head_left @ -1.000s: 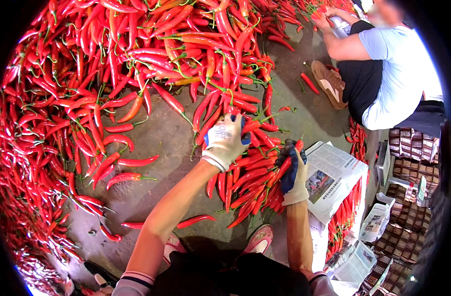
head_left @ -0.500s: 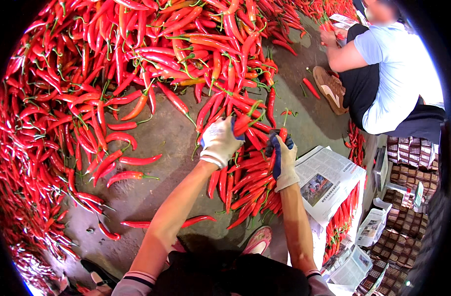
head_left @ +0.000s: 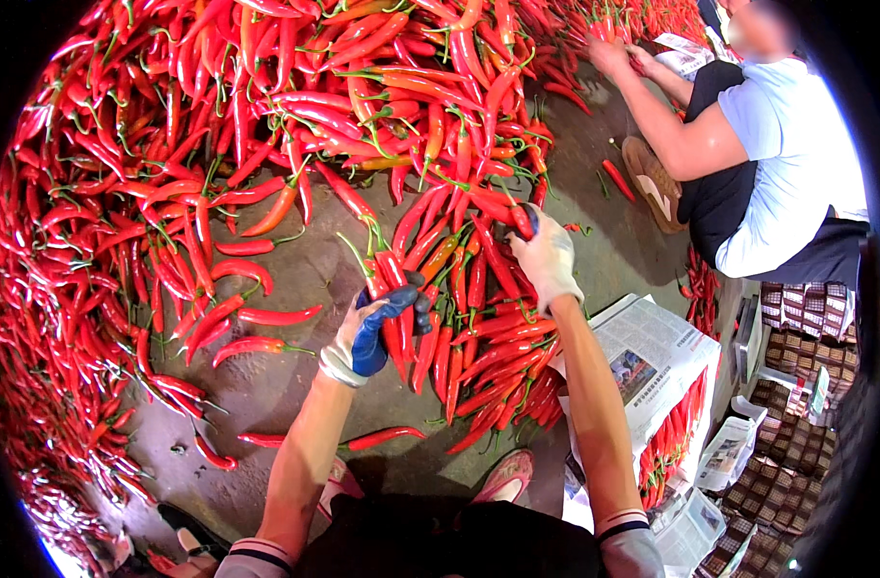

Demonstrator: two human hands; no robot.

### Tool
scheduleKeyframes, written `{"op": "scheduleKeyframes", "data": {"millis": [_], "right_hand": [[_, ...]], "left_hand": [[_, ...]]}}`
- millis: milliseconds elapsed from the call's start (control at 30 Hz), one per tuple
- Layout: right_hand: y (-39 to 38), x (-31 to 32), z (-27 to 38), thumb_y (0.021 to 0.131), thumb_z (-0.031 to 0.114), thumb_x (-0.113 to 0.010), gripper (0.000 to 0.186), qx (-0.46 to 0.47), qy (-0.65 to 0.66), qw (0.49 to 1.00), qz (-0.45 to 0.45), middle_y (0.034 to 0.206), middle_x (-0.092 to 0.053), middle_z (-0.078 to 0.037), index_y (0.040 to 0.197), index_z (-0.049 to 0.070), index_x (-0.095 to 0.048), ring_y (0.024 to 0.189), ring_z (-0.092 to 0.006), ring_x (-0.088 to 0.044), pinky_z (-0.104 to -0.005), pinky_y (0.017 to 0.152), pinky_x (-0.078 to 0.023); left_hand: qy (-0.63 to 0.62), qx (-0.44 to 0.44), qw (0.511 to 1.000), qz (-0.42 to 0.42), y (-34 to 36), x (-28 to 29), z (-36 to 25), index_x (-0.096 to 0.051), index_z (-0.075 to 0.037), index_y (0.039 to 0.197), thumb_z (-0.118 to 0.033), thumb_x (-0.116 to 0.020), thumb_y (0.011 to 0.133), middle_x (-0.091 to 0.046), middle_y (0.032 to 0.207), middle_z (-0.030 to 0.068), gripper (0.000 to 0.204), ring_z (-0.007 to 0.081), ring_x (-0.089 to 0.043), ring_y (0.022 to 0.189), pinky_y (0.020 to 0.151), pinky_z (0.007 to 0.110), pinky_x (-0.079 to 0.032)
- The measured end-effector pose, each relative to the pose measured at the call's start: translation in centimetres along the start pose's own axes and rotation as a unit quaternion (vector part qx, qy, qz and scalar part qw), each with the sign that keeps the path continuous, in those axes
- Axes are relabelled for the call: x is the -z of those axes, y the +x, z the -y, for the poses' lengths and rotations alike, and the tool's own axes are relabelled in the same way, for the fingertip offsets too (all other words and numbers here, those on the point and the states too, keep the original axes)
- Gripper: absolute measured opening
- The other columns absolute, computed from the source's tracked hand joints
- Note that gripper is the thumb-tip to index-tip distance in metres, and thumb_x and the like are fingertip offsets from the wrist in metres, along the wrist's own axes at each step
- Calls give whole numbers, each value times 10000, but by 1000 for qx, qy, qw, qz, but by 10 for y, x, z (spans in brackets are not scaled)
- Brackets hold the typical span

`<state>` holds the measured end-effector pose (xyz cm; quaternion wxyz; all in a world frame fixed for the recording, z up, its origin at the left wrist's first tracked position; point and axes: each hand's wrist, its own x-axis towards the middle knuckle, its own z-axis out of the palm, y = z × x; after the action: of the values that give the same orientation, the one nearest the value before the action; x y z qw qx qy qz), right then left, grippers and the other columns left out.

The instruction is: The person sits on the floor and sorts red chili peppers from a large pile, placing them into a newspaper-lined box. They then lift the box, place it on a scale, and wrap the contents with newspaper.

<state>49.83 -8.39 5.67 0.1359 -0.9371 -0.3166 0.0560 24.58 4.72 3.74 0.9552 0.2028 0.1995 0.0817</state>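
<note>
My left hand (head_left: 370, 330), in a white glove with a blue palm, is closed around a few red chili peppers (head_left: 392, 279), their green stems pointing up and away from me. My right hand (head_left: 546, 252), gloved the same way, reaches further forward and has its fingers closed on a red chili pepper (head_left: 499, 204) at the edge of the big heap; its fingertips are partly hidden. Between and below the hands lies a smaller pile of chili peppers (head_left: 502, 361), laid roughly side by side on the floor.
A large heap of red chili peppers (head_left: 218, 106) spreads across the left and far side. Newspaper (head_left: 647, 352) covers part of a container of peppers (head_left: 673, 438) by my right arm. A person (head_left: 777, 144) squats at the far right, handling peppers. Brown patterned stacks (head_left: 787, 453) stand at right.
My left hand has drawn back and left, turned palm inward, and now shows peppers in its grip. My right hand has moved forward to the heap's edge. The other person's hands have reached forward.
</note>
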Motion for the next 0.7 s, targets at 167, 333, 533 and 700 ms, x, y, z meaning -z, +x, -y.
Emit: {"op": "scheduleKeyframes", "data": {"millis": [167, 333, 533, 700], "right_hand": [[-59, 43, 31, 698, 194, -702, 480, 232, 69, 968, 64, 1181, -557, -173, 1167, 166, -607, 1034, -386, -564, -467, 866, -473], [-75, 38, 59, 693, 176, -708, 480, 277, 222, 922, 155, 1071, -600, -153, 1158, 122, -601, 990, -356, -588, -451, 862, -476], [12, -1, 61, 739, 327, -744, 558, 23, -29, 999, 28, 1087, -609, -184, 1215, 105, -555, 977, -368, -612, -458, 849, -496], [34, 8, 43, 734, 384, -736, 524, 106, -172, 978, 55, 1169, -568, -157, 1175, 134, -606, 1010, -320, -602, -424, 873, -491]], "left_hand": [[34, 82, 996, 11, -11, -8, 3, -554, -44, 1188, -300, -610, 914, -645, 1041, 96, 380, 179, -632, 858, 752, 339, -532], [-9, 24, 990, 135, -12, 14, 40, -385, -32, 1375, -224, -656, 839, -587, 1206, 107, 631, 223, -612, 1015, 837, 376, -514], [-67, 28, 997, 2, -32, 4, 26, -479, -22, 1276, -153, -675, 795, -614, 961, 73, 536, 198, -606, 837, 737, 338, -508], [-74, 0, 995, -59, -54, 24, 19, -430, -44, 1324, -218, -690, 783, -576, 941, 53, 625, 198, -567, 844, 736, 324, -475]]}}
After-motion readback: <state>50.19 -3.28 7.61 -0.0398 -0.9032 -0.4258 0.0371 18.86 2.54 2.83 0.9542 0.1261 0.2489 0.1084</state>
